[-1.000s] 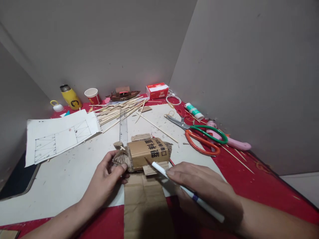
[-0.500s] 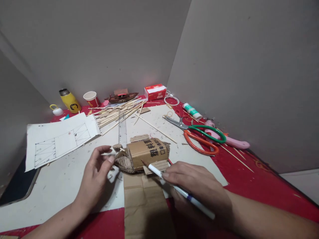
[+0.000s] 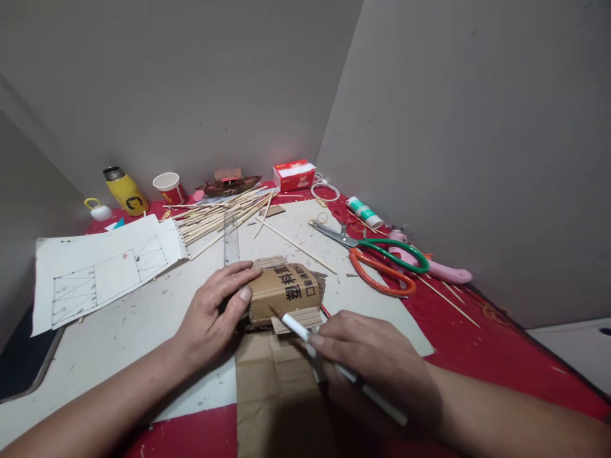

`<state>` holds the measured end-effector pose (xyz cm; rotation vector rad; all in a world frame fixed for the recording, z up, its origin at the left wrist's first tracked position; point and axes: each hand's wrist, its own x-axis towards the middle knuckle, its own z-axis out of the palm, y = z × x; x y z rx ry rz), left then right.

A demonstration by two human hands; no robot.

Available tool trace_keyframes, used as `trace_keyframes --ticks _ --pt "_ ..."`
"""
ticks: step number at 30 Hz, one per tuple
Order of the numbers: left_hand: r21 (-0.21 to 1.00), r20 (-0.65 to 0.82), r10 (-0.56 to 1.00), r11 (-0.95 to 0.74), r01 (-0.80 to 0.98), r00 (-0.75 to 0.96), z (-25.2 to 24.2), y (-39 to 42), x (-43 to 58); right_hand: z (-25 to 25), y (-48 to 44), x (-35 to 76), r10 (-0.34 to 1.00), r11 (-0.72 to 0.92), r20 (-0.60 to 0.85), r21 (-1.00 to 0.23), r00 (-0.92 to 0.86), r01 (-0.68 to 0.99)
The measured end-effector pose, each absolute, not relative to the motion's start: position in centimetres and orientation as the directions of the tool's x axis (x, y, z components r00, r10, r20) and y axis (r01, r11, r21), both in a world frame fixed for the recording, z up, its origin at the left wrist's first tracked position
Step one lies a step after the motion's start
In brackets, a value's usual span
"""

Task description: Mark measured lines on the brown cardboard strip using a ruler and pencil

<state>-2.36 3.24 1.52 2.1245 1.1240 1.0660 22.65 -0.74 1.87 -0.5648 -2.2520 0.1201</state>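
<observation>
A small boat-shaped cardboard model (image 3: 272, 292) with black printed characters lies in the middle, over a strip of brown cardboard (image 3: 260, 388). My left hand (image 3: 214, 312) is closed around its left end, fingers over the top and thumb on the near side; that end is mostly hidden. My right hand (image 3: 367, 356) grips a slim white brush (image 3: 296, 326) with a brown pointed tip. The tip is at the model's near side, beside a flat corrugated cardboard piece (image 3: 298, 319) that sticks out there.
Thin wooden sticks (image 3: 214, 219) and a clear ruler (image 3: 231, 238) lie behind the model. Large scissors (image 3: 356, 243) and a pink-handled tool (image 3: 446, 270) are at right. A drawing sheet (image 3: 109, 267) and phone (image 3: 28, 356) are left. A yellow bottle (image 3: 125, 191), paper cup (image 3: 169, 189) and wooden boat (image 3: 229, 183) stand at the back.
My left hand has moved right and closed onto the model's left end, where it was pinching near the tip before. My right hand keeps the brush in nearly the same place.
</observation>
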Motion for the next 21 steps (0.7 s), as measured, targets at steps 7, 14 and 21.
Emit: trace_keyframes --ticks 7,14,21 --pt "0.688 0.46 0.813 -0.581 0.435 0.357 1.1 3.2 -2.3 1.2 -1.2 22.3 0.463 0.881 0.669 -0.277 -0.582 0.382" --pt "0.701 0.452 0.827 -0.561 0.44 0.334 0.8 3.1 -2.2 0.8 -1.3 22.2 0.461 0.879 0.69 -0.271 -0.558 0.392" --pt "0.697 0.457 0.829 -0.559 0.449 0.323 0.9 3.0 -2.0 0.9 -1.1 22.0 0.448 0.884 0.72 -0.266 -0.53 0.386"
